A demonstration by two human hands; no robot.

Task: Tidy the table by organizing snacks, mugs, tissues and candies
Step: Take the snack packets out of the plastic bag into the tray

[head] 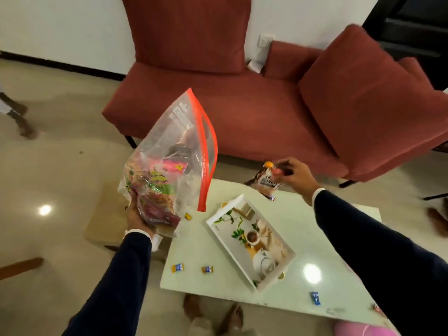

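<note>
The dark sleeves (116, 275) lie nearest the camera, one at each side of the view. The left hand (135, 214) grips the bottom of a clear zip bag (169, 161) with an orange-red seal strip, held upright off the left edge of the white table (194, 253). The bag contains several coloured snack packets (printing blurred, not legible). The right hand (293, 175) pinches a brown and white snack packet (266, 184) above the far edge of the table. A white rectangular tray (249, 241) rests at an angle on the table; its base bears a printed picture of leaves and teaware. Wrapped candies lie loose on the table: two yellow-ended (177, 267) near the front edge, one blue (314, 298) at front right. A red sofa (242, 112) stands beyond.
</note>
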